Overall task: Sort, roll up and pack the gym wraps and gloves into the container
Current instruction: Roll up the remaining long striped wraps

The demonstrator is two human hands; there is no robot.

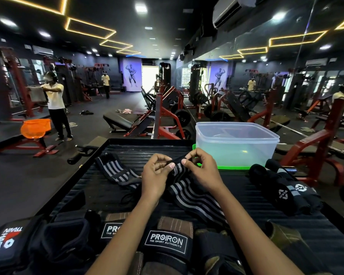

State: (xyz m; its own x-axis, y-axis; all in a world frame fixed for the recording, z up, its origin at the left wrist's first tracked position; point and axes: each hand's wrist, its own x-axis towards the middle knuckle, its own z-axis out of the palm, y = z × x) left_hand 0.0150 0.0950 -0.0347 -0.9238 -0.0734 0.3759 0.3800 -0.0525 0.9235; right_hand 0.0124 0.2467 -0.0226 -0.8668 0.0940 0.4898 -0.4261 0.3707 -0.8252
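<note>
Presently catalogued, with the clear container (236, 143) as landmark:

1. Striped wrap (189, 192), black with grey bands. Lies just in front of the container, its far end lifted off the tabletop (127, 151). Left hand (156, 175) and right hand (202, 169) sit close together on that end, thumbs and fingertips pinching it; the long tail trails back toward the person. The end looks folded over, likely the start of a roll, though the fold itself is partly hidden by the fingers.

2. Container. Empty as far as can be seen, lidless, standing on a green lid (232, 167) at the far right of the tabletop, within reach for packing.

3. Second striped wrap (115, 171). Left of the container, lying flat and unrolled, apart from the hands; judged to be next in line.

4. Dark wraps with white logos (286, 192). Just in front of the container's right corner, bunched in a pile, apparently grouped by kind.

5. PROIRON gloves (167, 243). Well in front of the container, at the near edge under the forearms, laid side by side.

6. Train Hard glove (6, 243). Far left of the container, near corner, with other dark padded pieces beside it.

Status: sorting appears done; rolling begun; nothing packed yet.
</note>
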